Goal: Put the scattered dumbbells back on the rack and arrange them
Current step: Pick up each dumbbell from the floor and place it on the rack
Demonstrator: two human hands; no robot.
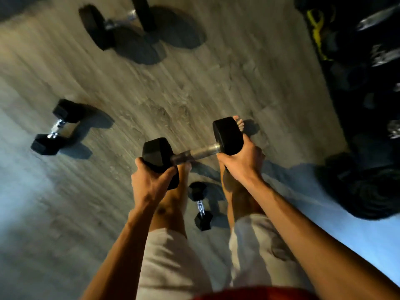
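I hold a black hex dumbbell (194,153) with a metal handle in the air, above my bare feet. My left hand (151,180) grips its left head from below. My right hand (240,161) grips its right head. A small hex dumbbell (200,205) lies on the floor between my legs. A medium hex dumbbell (54,127) lies on the floor to the left. A large round-headed dumbbell (119,22) lies at the top. The dark rack (368,68) with several dumbbells runs down the right side, blurred.
The floor (173,89) is grey wood-look planking with open room between the dumbbells. A dark rounded object (365,189) sits on the floor at the lower right by the rack. A yellow strap (317,29) shows at the rack's top.
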